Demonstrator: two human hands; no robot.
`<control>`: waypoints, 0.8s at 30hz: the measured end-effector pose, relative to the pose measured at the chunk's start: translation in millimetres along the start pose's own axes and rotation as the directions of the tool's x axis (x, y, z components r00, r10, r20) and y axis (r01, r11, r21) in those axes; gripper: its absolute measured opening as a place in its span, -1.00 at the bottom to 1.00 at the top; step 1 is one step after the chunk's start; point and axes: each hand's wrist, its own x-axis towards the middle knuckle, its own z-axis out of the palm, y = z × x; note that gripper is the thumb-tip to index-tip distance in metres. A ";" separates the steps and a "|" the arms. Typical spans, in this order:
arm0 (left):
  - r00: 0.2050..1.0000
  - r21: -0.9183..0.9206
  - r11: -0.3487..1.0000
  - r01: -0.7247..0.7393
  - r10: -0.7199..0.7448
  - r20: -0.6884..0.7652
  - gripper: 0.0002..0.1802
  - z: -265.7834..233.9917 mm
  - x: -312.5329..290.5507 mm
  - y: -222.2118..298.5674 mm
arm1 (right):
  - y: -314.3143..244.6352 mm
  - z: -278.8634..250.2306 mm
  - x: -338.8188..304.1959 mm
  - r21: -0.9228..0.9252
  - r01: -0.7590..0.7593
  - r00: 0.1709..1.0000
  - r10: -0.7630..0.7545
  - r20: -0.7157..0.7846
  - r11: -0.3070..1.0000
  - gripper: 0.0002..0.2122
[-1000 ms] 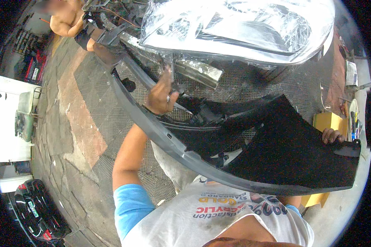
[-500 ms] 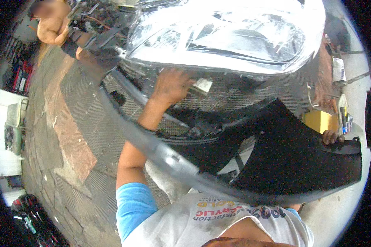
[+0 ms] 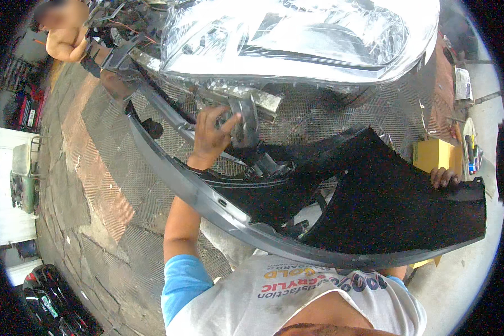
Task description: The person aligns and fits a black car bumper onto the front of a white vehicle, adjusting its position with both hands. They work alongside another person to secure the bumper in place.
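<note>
A large bumper cover point(image 3: 397, 196), grey outside and black inside, curves across in front of my body. The fingers of my right hand point(image 3: 444, 177) are closed over its upper edge near the right end. My left hand point(image 3: 211, 134) reaches over the bumper, fingers curled round a dark plastic bracket-like piece point(image 3: 245, 120) below the headlight. Whether that piece is fixed to the car I cannot tell. The headlight point(image 3: 302, 42), wrapped in clear film, sits above and beyond my hands. A pale metal bar end point(image 3: 269, 103) shows just under it.
Another person point(image 3: 67, 33) is at the far left beside exposed car parts. A yellow box point(image 3: 435, 155) stands behind my right hand, with tools point(image 3: 471, 148) close by. Patterned mats point(image 3: 112, 162) cover the floor on the left. A dark car point(image 3: 53, 305) is at the lower left.
My left hand has drawn back from under the headlight toward the bumper, and the dark piece now shows in its fingers. My right hand keeps its hold on the bumper edge.
</note>
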 end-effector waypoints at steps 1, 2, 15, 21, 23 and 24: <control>0.989 -0.013 0.996 -0.086 0.084 -0.125 -0.19 -0.2 -0.3 -0.3 | 5.1 5.1 4.3 -0.039 0.033 0.999 -0.034 -0.022 0.999 -0.70; 0.996 0.051 0.995 -0.084 0.085 -0.019 -0.17 -7.9 -3.8 -3.7 | 11.7 11.0 8.3 -0.075 0.065 0.997 -0.069 -0.043 0.995 -0.69; 0.166 0.743 0.233 0.627 -0.972 0.165 -0.20 -178.4 -299.6 -50.7 | 44.0 36.1 23.8 -0.153 0.212 0.829 -0.260 -0.495 0.965 -0.68; 0.121 -0.545 -0.029 0.838 -0.964 0.238 -0.13 -130.7 -168.5 -9.4 | 44.3 38.0 49.8 -0.350 0.141 0.567 -0.365 -0.738 0.926 -0.68; 0.261 -0.841 -0.109 0.529 -0.923 0.283 -0.09 -120.1 -108.2 12.4 | 51.8 30.0 58.3 -0.409 0.059 0.472 -0.386 -0.792 0.911 -0.68; 0.328 -0.913 -0.204 0.353 -0.887 0.325 -0.07 -111.4 -86.3 18.2 | 51.9 26.0 63.5 -0.441 0.011 0.423 -0.403 -0.811 0.898 -0.68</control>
